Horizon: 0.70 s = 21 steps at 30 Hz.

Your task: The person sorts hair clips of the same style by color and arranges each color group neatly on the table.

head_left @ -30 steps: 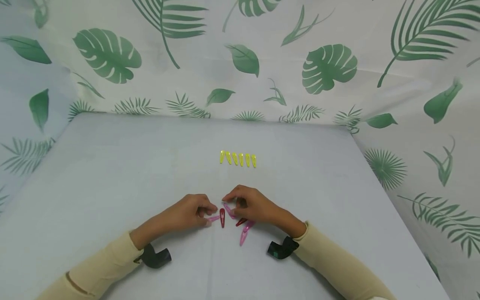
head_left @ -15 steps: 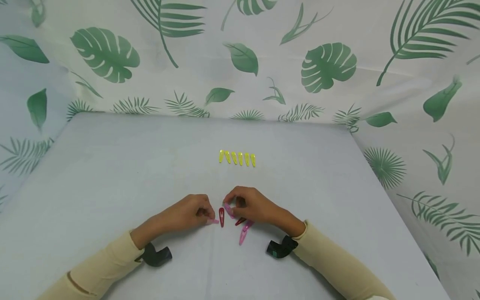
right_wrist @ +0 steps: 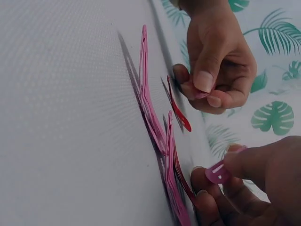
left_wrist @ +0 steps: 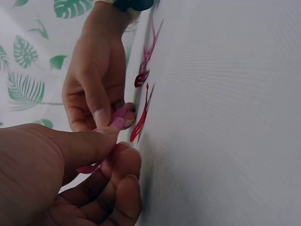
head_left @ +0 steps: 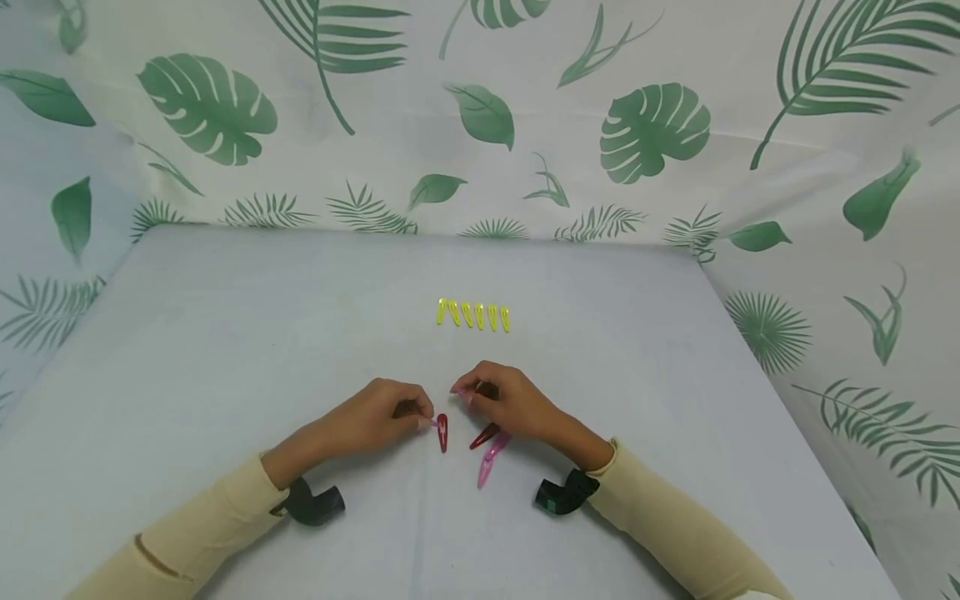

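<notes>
My left hand [head_left: 382, 417] pinches a pink snap hair clip [right_wrist: 201, 95] between thumb and fingers, close above the table. In my right hand [head_left: 510, 404] is another pink hair clip [right_wrist: 217, 173], held by thumb and fingertips with its wide end showing in the right wrist view. Between the hands a red hair clip [head_left: 442, 433] lies lengthwise on the table, near the left fingertips. Under the right hand's edge lie a second red clip [head_left: 484, 436] and two more pink clips [right_wrist: 146, 94], which overlap each other in the right wrist view.
Farther back, several yellow hair clips [head_left: 480, 315] lie side by side in a row on the white table [head_left: 300, 333]. A leaf-printed cloth [head_left: 420, 133] hangs behind and at both sides. Dark wrist devices [head_left: 564, 493] sit below both sleeves.
My left fingers have closed on the pink clip that lay beside the red one and raised it. The right hand has moved slightly away from me, lifting its pink clip.
</notes>
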Available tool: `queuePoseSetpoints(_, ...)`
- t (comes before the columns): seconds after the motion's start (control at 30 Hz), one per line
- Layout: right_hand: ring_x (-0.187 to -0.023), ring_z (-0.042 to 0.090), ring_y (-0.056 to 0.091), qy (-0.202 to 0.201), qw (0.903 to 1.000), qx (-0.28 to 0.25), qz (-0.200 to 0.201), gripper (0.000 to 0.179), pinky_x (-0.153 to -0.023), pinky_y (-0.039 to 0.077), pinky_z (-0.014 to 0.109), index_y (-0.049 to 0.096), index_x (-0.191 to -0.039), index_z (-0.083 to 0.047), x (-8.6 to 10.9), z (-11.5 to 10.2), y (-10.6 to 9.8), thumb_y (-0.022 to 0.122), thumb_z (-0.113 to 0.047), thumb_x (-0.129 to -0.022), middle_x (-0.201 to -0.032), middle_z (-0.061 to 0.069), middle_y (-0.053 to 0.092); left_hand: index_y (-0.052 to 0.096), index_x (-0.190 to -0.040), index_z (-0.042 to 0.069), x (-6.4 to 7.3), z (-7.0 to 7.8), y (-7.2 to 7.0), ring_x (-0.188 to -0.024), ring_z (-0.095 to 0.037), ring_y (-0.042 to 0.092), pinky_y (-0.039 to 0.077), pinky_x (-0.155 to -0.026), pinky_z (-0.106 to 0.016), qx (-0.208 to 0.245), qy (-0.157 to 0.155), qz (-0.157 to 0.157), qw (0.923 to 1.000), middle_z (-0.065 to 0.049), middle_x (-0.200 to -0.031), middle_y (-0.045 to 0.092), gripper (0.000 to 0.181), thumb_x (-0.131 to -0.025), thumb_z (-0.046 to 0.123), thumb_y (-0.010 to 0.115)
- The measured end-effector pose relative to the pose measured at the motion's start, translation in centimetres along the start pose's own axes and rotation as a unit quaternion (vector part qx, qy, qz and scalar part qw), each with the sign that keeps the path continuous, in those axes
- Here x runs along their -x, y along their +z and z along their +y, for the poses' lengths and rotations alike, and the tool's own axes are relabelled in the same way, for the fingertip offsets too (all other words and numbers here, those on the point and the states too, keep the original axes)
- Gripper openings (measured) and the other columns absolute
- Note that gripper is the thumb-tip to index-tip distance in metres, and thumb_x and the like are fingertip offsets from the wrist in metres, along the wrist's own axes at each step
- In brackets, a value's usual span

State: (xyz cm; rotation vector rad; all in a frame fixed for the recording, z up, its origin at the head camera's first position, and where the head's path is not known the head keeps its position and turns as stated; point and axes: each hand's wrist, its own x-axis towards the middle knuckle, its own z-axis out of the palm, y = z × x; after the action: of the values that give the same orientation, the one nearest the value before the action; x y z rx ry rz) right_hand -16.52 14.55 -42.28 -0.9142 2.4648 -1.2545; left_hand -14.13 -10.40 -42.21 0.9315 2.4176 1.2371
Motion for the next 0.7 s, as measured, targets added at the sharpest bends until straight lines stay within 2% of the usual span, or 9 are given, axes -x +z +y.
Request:
queuePoseSetpoints(0.13, -0.08, 0.014, 0.058, 0.019, 0.9996, -0.007, 0.02, 0.025, -0.071, 0.05, 0.028, 0.069, -0.111, -0.011, 0.0, 0.3, 0.0, 0.061, 0.002, -0.091, -0.095, -0.002, 0.062, 0.073, -0.092, 0.007, -0.1, -0.1, -0.1, -0.08, -0.007, 0.06, 0.051, -0.075, -0.026, 0.002, 0.012, 0.015, 0.9998, 0.001, -0.088, 0.069, 0.007, -0.087, 0.002, 0.071)
queuePoseSetpoints(0.33, -0.083, 0.013, 0.059, 0.04, 0.9989, -0.016, 0.016, 0.024, -0.076, 0.05, 0.026, 0.07, -0.11, -0.007, -0.2, 0.4, 0.0, 0.063, 0.003, -0.09, -0.099, -0.002, 0.067, 0.077, -0.096, 0.006, -0.6, -0.1, -0.3, -0.08, -0.007, 0.06, 0.05, -0.074, -0.026, 0.0, 0.011, 0.036, 0.9993, 0.008, -0.085, 0.067, 0.013, -0.086, 0.001, 0.07)
queuePoseSetpoints(0.53, -0.083, 0.013, 0.059, 0.036, 0.9989, -0.025, 0.014, 0.018, -0.074, 0.05, 0.026, 0.072, -0.098, -0.007, -0.2, 0.4, -0.2, 0.065, 0.006, -0.088, -0.094, -0.003, 0.068, 0.075, -0.097, 0.008, -0.9, 0.2, -0.5, -0.08, -0.009, 0.06, 0.05, -0.072, -0.028, 0.013, -0.014, 0.056, 0.9983, 0.006, -0.089, 0.069, 0.01, -0.09, 0.007, 0.069)
queuePoseSetpoints(0.7, -0.079, 0.015, 0.059, 0.041, 0.9969, -0.06, 0.029, 0.018, -0.07, 0.051, 0.025, 0.071, -0.103, -0.004, -0.3, 0.5, -0.3, 0.067, 0.004, -0.088, -0.089, 0.0, 0.066, 0.074, -0.101, 0.005, -1.3, 0.4, -0.5, -0.074, -0.011, 0.061, 0.05, -0.068, -0.028, 0.042, -0.052, 0.044, 0.9968, 0.004, -0.086, 0.07, 0.012, -0.092, 0.009, 0.067)
